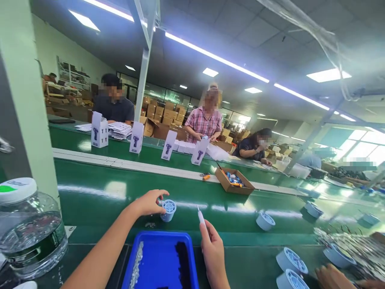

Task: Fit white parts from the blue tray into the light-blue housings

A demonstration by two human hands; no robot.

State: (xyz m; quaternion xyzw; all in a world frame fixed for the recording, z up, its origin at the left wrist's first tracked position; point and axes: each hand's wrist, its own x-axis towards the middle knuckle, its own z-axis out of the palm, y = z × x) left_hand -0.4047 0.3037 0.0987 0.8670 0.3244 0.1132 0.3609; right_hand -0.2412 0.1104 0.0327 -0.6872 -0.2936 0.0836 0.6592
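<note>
My left hand [149, 202] reaches over the green conveyor belt [99, 196] and grips a small pale-blue round part [168, 209] with a grille top, standing on the belt. Held upright in my right hand [214, 251] is a thin white tool [200, 216] with a metal tip, a little right of that part. A blue tray [161, 261] with small clear pieces and dark pieces lies just below both hands.
More pale-blue round parts [265, 220] sit on the belt to the right, others [291, 261] by another person's hand [332, 277]. A clear jar [28, 228] stands at left. A cardboard box [234, 180] and white product boxes [99, 129] are farther back, with three people seated beyond.
</note>
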